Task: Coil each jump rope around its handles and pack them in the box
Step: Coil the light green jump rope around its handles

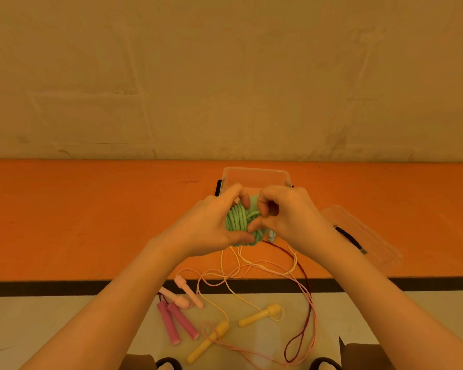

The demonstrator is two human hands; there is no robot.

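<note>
Green rope [238,222] handles hidden inside the coil and behind the left hand [211,225] and right hand [286,214]. Clear box [254,174] near wall and floor blocked by both hands; contents impossible to tell. Pale blue piece [271,235] under the right hand mostly covered, nature unclear. Lid [364,233] edges faint against the orange surface. Forearms cut off by the bottom edge. Dark shapes at the bottom edge cropped, identity unclear.
</note>
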